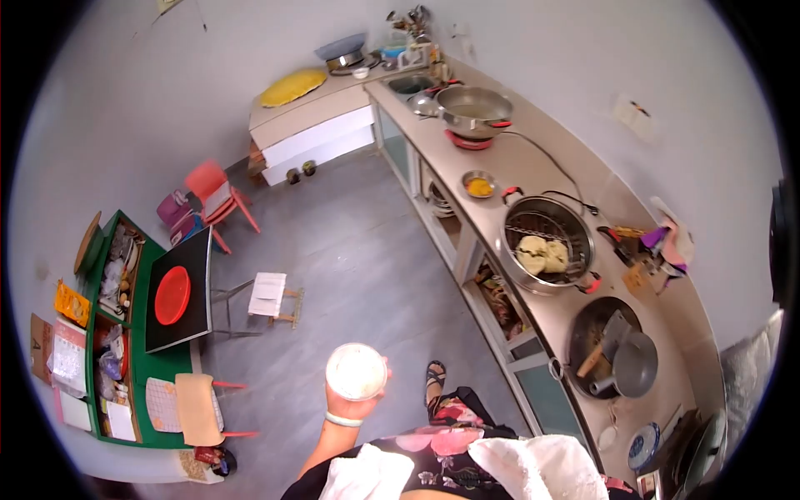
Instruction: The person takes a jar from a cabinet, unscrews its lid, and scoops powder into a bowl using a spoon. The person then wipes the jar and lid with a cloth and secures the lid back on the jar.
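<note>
My left hand, with a pale bangle at the wrist, is closed around a round white bowl held out over the floor. Something whitish fills the bowl; what it is I cannot make out. My right hand is out of sight. On the counter to the right stands a steel steamer pot with red-tipped handles. Pale dough-like pieces lie on the rack inside it.
The counter runs along the right wall. It carries a large steel pot, a small bowl of yellow food, a dark wok and a grey saucepan. A low stool and a dark table stand at left.
</note>
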The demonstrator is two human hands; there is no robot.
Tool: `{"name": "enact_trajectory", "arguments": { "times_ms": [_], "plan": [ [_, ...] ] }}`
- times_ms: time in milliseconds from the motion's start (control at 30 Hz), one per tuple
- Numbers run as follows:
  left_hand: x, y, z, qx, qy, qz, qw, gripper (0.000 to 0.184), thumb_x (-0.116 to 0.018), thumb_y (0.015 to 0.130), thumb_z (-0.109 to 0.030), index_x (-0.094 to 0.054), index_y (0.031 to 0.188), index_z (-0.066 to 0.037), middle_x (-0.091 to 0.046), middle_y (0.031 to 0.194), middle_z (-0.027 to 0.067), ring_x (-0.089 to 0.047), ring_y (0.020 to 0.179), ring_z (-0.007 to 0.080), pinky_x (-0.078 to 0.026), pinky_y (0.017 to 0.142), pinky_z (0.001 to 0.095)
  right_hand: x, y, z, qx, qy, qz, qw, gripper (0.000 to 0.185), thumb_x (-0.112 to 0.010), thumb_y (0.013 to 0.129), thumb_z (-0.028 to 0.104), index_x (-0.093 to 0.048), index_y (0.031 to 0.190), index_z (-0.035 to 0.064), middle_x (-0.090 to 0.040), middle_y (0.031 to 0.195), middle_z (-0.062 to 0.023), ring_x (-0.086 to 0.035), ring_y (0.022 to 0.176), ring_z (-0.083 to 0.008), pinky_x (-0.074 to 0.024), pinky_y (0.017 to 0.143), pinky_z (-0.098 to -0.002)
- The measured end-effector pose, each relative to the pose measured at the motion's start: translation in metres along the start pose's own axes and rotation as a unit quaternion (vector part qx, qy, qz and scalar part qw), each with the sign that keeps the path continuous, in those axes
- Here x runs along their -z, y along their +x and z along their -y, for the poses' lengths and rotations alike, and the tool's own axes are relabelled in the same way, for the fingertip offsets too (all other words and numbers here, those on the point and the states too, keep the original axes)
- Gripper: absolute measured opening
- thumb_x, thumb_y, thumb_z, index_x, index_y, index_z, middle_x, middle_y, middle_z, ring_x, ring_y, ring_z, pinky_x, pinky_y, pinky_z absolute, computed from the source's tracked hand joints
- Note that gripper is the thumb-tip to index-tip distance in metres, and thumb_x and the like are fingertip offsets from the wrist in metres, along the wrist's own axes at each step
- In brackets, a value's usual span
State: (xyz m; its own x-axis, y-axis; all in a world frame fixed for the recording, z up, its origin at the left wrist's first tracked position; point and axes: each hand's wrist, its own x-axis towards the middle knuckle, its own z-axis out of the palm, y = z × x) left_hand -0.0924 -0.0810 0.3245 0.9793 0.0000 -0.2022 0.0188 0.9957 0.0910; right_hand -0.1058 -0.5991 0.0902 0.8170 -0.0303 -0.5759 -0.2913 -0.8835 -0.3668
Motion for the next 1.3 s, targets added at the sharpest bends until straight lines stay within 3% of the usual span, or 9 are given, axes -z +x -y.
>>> {"name": "enact_trajectory", "arguments": {
  "times_ms": [333, 500, 533, 667, 700, 833, 1067, 1133, 1300],
  "plan": [
    [0.012, 0.029, -0.172, -0.22, -0.013, -0.058, 0.974, 0.076, -0.051, 0.089, -0.057, -0.033, 0.146, -0.011, -0.045, 0.141, 0.0201, -0.046, 0.123, 0.0414, -0.052, 0.086, 0.0508, 0.087, 0.211, 0.284, 0.122, -0.055, 0.11, 0.985, 0.033, -0.059, 0.076, 0.011, -0.068, 0.106, 0.0035, -0.07, 0.095, -0.0194, -0.068, 0.09, -0.034, -0.053, 0.081, -0.0407],
    [0.023, 0.04, -0.255, -0.298, 0.014, -0.095, 0.95, 0.074, -0.052, 0.088, -0.06, -0.037, 0.144, -0.014, -0.049, 0.139, 0.0149, -0.048, 0.124, 0.0363, -0.051, 0.085, 0.0491, 0.105, 0.309, 0.497, 0.154, -0.05, 0.066, 0.985, 0.019, -0.063, 0.08, 0.02, -0.066, 0.084, 0.0019, -0.068, 0.086, -0.0204, -0.066, 0.085, -0.0365, -0.0521, 0.078, -0.0413],
    [0.013, 0.054, -0.277, -0.308, -0.039, -0.177, 0.934, 0.065, -0.051, 0.089, -0.055, -0.047, 0.137, -0.011, -0.058, 0.128, 0.0155, -0.056, 0.11, 0.0384, -0.056, 0.074, 0.047, 0.095, 0.326, 0.525, 0.161, -0.052, 0.042, 0.985, 0.02, -0.064, 0.081, 0.022, -0.065, 0.084, 0.0018, -0.068, 0.086, -0.0206, -0.066, 0.086, -0.0366, -0.0519, 0.078, -0.0419],
    [0.028, 0.123, -0.397, -0.302, -0.023, -0.258, 0.917, 0.064, -0.044, 0.089, -0.058, -0.053, 0.132, -0.01, -0.059, 0.127, 0.0158, -0.058, 0.11, 0.0392, -0.057, 0.073, 0.0472, 0.044, 0.362, 0.586, 0.189, -0.068, 0.019, 0.979, 0.03, -0.066, 0.084, 0.033, -0.065, 0.081, 0.0039, -0.065, 0.067, -0.0172, -0.067, 0.066, -0.0333, -0.052, 0.063, -0.0434],
    [0.03, 0.14, -0.428, -0.252, 0.037, -0.153, 0.955, 0.065, -0.046, 0.089, -0.059, -0.048, 0.138, -0.016, -0.055, 0.134, 0.0118, -0.053, 0.118, 0.0348, -0.054, 0.079, 0.045, 0.022, 0.378, 0.588, 0.19, -0.052, 0.036, 0.98, 0.031, -0.065, 0.085, 0.035, -0.067, 0.081, 0.0046, -0.065, 0.067, -0.0169, -0.067, 0.068, -0.0332, -0.0521, 0.064, -0.0439],
    [-0.002, 0.237, -0.527, -0.208, 0.04, -0.073, 0.975, 0.072, -0.043, 0.089, -0.063, -0.045, 0.14, -0.013, -0.053, 0.134, 0.016, -0.051, 0.119, 0.0399, -0.053, 0.08, 0.05, -0.03, 0.386, 0.603, 0.249, 0.01, -0.081, 0.965, 0.033, -0.059, 0.088, 0.036, -0.071, 0.082, 0.0063, -0.067, 0.072, -0.0152, -0.066, 0.068, -0.0329, -0.0506, 0.065, -0.0406],
    [-0.036, 0.458, -0.647, -0.116, 0.03, 0.005, 0.993, 0.074, -0.042, 0.089, -0.064, -0.046, 0.139, -0.01, -0.054, 0.134, 0.0173, -0.049, 0.122, 0.0413, -0.051, 0.087, 0.0501, -0.009, 0.483, 0.712, 0.03, -0.057, 0.096, 0.993, 0.029, -0.058, 0.086, 0.033, -0.069, 0.083, 0.0062, -0.067, 0.078, -0.0172, -0.065, 0.074, -0.0355, -0.0512, 0.069, -0.0435],
    [-0.063, 0.505, -0.654, -0.151, 0.032, 0.006, 0.988, 0.072, -0.042, 0.09, -0.063, -0.048, 0.136, -0.008, -0.055, 0.133, 0.0142, -0.051, 0.121, 0.0368, -0.046, 0.096, 0.05, 0.005, 0.531, 0.743, 0.014, -0.078, 0.121, 0.989, 0.028, -0.058, 0.085, 0.032, -0.069, 0.084, 0.0062, -0.067, 0.08, -0.0178, -0.065, 0.075, -0.0362, -0.0514, 0.07, -0.0443],
    [-0.091, 0.596, -0.709, -0.168, -0.065, -0.03, 0.983, 0.07, -0.045, 0.089, -0.064, -0.049, 0.137, -0.014, -0.055, 0.134, 0.0155, -0.053, 0.12, 0.0395, -0.053, 0.083, 0.0497, 0.059, 0.661, 0.85, 0.063, -0.137, 0.136, 0.979, 0.026, -0.057, 0.083, 0.03, -0.068, 0.084, 0.0061, -0.068, 0.085, -0.0192, -0.065, 0.079, -0.0381, -0.0518, 0.072, -0.0464]
  ]
}}
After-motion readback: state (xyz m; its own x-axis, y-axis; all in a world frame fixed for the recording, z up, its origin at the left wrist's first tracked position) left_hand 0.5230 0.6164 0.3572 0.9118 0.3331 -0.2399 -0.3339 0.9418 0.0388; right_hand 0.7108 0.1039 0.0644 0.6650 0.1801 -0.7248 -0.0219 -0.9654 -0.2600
